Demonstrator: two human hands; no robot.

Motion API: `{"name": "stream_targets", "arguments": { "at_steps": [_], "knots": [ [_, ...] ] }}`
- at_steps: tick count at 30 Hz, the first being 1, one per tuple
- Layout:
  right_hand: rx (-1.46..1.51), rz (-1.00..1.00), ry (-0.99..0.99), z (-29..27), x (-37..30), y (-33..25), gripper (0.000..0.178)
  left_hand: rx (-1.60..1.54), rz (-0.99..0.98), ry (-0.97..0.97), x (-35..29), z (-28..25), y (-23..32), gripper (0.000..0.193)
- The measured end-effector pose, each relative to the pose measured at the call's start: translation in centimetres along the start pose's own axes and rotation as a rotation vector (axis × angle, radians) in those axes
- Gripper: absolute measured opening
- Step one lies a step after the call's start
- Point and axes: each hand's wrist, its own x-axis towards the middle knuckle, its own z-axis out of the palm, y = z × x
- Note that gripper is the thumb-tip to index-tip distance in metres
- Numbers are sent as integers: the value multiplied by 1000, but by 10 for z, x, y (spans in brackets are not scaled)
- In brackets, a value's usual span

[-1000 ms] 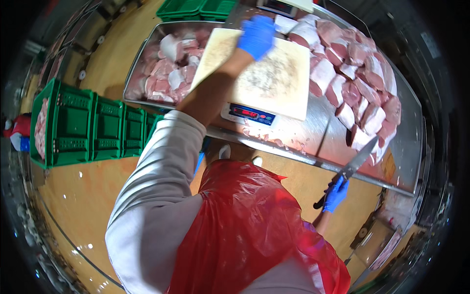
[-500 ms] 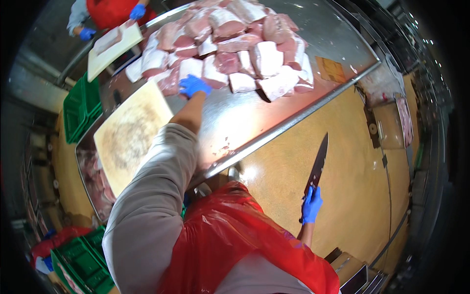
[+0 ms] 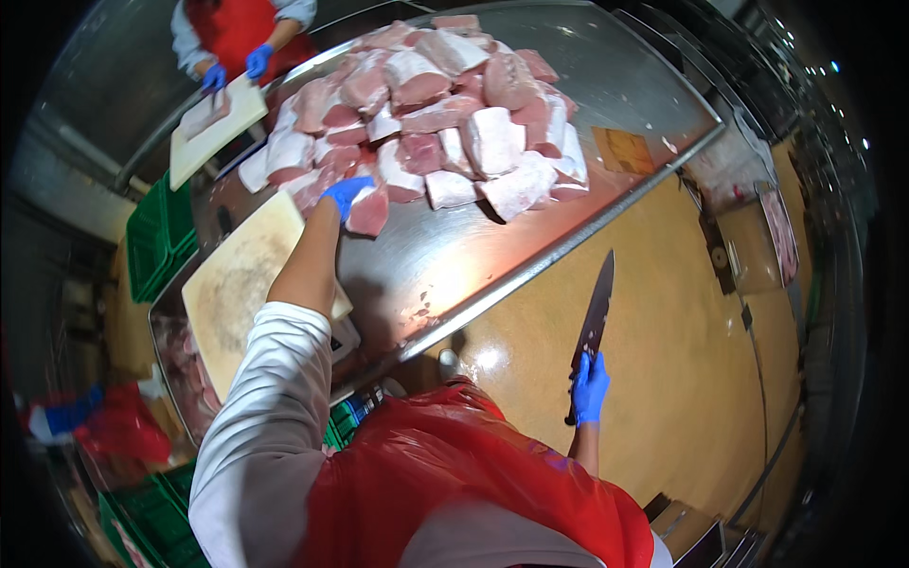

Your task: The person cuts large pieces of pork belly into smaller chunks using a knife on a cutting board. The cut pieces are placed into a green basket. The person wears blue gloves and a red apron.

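Observation:
In a blue glove, my left hand (image 3: 347, 194) grips a piece of raw pork (image 3: 369, 212) at the near edge of a big heap of pork pieces (image 3: 445, 123). The held piece is pink with a pale side, and the fingers are partly hidden behind it. Out to the right, my right hand (image 3: 591, 390), also gloved in blue, is closed round the handle of a long knife (image 3: 597, 308). Its dark blade points up and away, over the floor and clear of the table. Beneath my left forearm lies a stained white cutting board (image 3: 232, 275).
The heap lies on a metal table (image 3: 606, 66) with a raised rim. Across it, a person in a red apron (image 3: 222, 33) works at a second white board (image 3: 237, 109). Green crates (image 3: 156, 241) stand at the left. A metal tray of meat (image 3: 170, 331) is beside my board.
My left hand has come slightly left and nearer, drawing a pork piece from the heap's edge. The knife stays in my right hand. The far person's hands have moved closer to their board.

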Motion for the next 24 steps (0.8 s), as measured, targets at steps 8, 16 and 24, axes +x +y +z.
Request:
{"name": "stream_targets", "arguments": {
  "at_steps": [8,16,24],
  "knots": [
    [-12,-342,-176,50,52,-91,25,459,424,454,-268,43,70,67],
    [-68,-787,-509,165,18,-170,24,1178,65,1236,-385,58,-90,77],
    [-140,-1296,-898,265,-119,-269,16,774,858,1388,-436,32,-224,27]
  ]
}}
